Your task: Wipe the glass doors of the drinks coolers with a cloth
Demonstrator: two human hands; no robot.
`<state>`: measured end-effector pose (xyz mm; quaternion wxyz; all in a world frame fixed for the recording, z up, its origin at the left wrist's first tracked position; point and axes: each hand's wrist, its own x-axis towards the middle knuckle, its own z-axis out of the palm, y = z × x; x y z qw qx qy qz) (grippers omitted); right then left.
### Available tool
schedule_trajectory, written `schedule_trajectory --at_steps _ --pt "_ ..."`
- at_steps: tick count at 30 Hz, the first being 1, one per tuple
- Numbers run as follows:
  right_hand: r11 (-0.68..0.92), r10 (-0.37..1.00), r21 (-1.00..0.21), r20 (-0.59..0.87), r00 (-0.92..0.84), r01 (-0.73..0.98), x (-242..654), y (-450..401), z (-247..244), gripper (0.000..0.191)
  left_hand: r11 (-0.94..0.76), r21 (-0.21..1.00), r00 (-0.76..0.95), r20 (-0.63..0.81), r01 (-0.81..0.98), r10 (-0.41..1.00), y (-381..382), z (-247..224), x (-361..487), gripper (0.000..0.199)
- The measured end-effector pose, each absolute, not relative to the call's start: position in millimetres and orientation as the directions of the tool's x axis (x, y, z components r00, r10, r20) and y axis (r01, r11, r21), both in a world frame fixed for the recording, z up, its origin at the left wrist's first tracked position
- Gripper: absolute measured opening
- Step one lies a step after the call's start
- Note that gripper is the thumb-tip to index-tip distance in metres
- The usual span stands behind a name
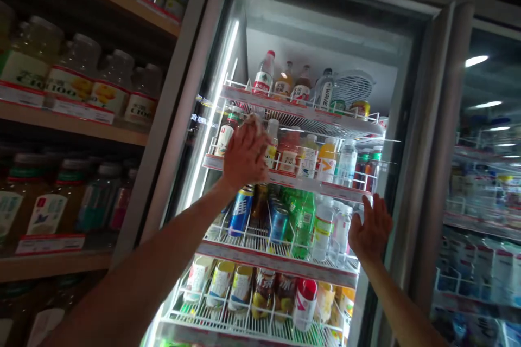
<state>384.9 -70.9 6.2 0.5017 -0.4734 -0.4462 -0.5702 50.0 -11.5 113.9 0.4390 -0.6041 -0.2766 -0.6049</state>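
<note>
My left hand (244, 154) is raised flat toward the glass door (317, 16) of a lit drinks fridge, in front of its second shelf. A crumpled pale cloth (255, 120) shows at the fingertips and lies under the palm; most of it is hidden. Lower and to the right, my right hand (371, 230) has its fingers spread, near the right side of the same door, and holds nothing. Behind the glass stand bottles, among them a yellow juice bottle (326, 161), a green bottle (303, 223) and a blue can (241, 210).
Wooden shelves (73, 114) with rows of juice bottles rise on the left. A metal door frame (437, 162) separates this fridge from another glass-fronted fridge (484, 195) on the right. Ceiling lights reflect in that second door.
</note>
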Motion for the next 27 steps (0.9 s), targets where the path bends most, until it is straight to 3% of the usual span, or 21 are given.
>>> schedule_trajectory --at_steps 2,3,5,8,10,12,17,19,23,27 --pt "-0.091 -0.152 0.03 0.987 -0.044 0.995 384 -71 6 0.051 -0.456 -0.072 -0.011 0.984 0.887 -0.177 -9 117 36 0.043" --pt "-0.086 -0.155 0.03 0.987 -0.043 0.996 384 -71 6 0.051 -0.455 -0.064 -0.016 0.985 0.888 -0.17 -11 111 40 0.043" --pt "-0.085 -0.166 0.029 0.985 -0.043 0.996 384 -71 6 0.051 -0.462 -0.166 0.099 0.981 0.871 -0.166 -18 88 65 0.043" --pt "-0.091 -0.172 0.043 0.983 -0.059 0.995 385 -71 5 0.05 -0.489 -0.442 0.389 0.896 0.752 -0.212 -28 52 108 0.04" --pt "-0.09 -0.175 0.053 0.982 -0.068 0.995 387 -71 5 0.05 -0.48 -0.498 0.44 0.866 0.722 -0.237 -28 43 113 0.04" --pt "-0.085 -0.182 0.06 0.981 -0.075 0.995 387 -71 5 0.049 -0.47 -0.438 0.379 0.899 0.766 -0.219 -24 51 92 0.04" --pt "-0.09 -0.182 0.065 0.98 -0.08 0.994 386 -70 5 0.049 -0.468 -0.071 -0.003 0.988 0.881 -0.157 -13 77 20 0.045" --pt "-0.088 -0.179 0.05 0.982 -0.065 0.995 387 -69 4 0.048 -0.501 -0.101 0.018 0.986 0.859 -0.168 -14 67 21 0.044" --pt "-0.068 -0.161 0.044 0.985 -0.055 0.997 394 -70 4 0.048 -0.634 -0.311 0.242 0.95 0.708 -0.196 -22 34 62 0.038" --pt "0.016 -0.201 0.104 0.975 -0.099 0.994 372 -77 8 0.049 -0.813 -0.246 0.205 0.966 0.528 -0.159 -28 36 97 0.037"
